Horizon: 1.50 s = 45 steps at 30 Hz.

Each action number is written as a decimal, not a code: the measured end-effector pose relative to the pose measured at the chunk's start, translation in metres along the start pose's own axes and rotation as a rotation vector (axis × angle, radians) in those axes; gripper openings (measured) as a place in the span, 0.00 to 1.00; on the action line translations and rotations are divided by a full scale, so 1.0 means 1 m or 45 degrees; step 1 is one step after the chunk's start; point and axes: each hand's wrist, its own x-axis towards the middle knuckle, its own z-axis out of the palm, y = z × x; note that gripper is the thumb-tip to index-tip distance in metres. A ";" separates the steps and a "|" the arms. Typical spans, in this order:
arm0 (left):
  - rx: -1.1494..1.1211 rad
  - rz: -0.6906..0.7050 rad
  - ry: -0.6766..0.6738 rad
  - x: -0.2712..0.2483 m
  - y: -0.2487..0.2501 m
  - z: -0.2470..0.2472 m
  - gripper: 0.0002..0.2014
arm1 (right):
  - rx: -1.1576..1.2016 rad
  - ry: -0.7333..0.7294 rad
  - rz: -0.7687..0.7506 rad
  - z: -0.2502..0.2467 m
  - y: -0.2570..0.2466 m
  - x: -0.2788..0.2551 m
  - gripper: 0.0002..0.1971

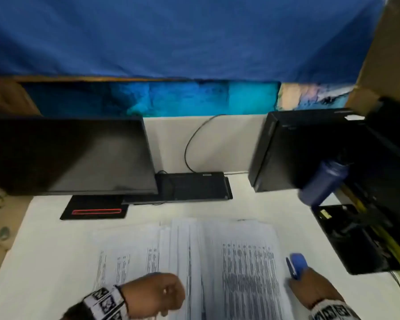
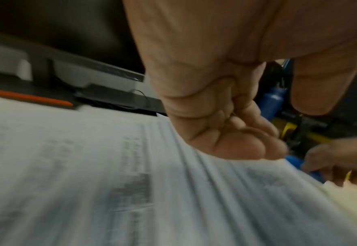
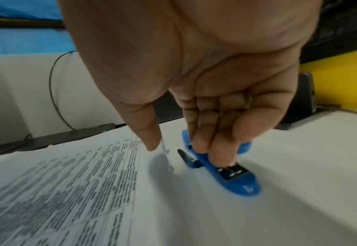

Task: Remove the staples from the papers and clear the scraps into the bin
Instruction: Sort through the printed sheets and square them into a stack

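- While our left hand (image 1: 154, 294) hangs over the papers (image 1: 194, 269) at 7 o'clock, its fingers (image 2: 236, 144) are curled into the palm; the wrist view shows nothing between them.
- At 5 o'clock our right hand (image 1: 310, 287) sits just beside the papers' right edge, with its fingers (image 3: 215, 133) pressed together on top of the blue staple remover (image 3: 226, 169); the thumb (image 3: 144, 126) points down apart from them, toward the edge of the top sheet.
- We see the staple remover lying on the white table (image 1: 44, 250), partly blurred.
- We see the papers fanned across the near middle of the table, their print blurred.
- At 10 o'clock, farther off, stands a dark monitor (image 1: 67, 155), and a black keyboard (image 1: 194, 185) lies at 12.
- At 2 o'clock a black computer case (image 1: 298, 146) stands with a blue bottle (image 1: 321, 183) near it.
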 end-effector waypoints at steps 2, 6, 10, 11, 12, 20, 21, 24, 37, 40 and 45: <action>-0.145 0.034 0.061 0.038 0.017 0.028 0.10 | 0.089 0.138 0.101 0.005 -0.022 -0.005 0.41; -0.120 -0.048 0.187 0.098 0.012 0.074 0.30 | 0.009 0.168 0.128 0.025 -0.034 -0.012 0.34; -0.272 -0.032 0.395 0.125 -0.014 0.106 0.48 | 0.143 0.162 0.068 0.051 -0.035 -0.011 0.23; -0.320 0.024 0.425 0.129 -0.019 0.110 0.50 | 0.179 0.193 0.052 0.057 -0.034 -0.011 0.23; -0.362 0.076 0.454 0.129 -0.023 0.114 0.51 | 0.198 0.238 0.022 0.063 -0.031 -0.009 0.22; -0.713 0.481 0.484 0.130 -0.052 0.125 0.55 | 0.421 0.639 -0.217 0.087 -0.025 -0.027 0.07; -0.703 0.504 0.490 0.128 -0.054 0.126 0.53 | 0.441 0.682 -0.248 0.089 -0.025 -0.031 0.08; -0.683 0.514 0.516 0.123 -0.060 0.131 0.45 | 0.465 0.773 -0.342 0.093 -0.027 -0.044 0.08; -0.622 0.630 0.768 0.077 -0.062 0.159 0.47 | 0.682 0.988 -0.532 0.079 -0.022 -0.077 0.05; -0.603 0.707 0.851 0.070 -0.055 0.162 0.42 | 0.938 1.053 -0.785 0.060 -0.018 -0.100 0.07; -0.696 0.969 0.868 0.047 -0.028 0.164 0.29 | 1.231 0.949 -1.076 0.046 -0.020 -0.117 0.13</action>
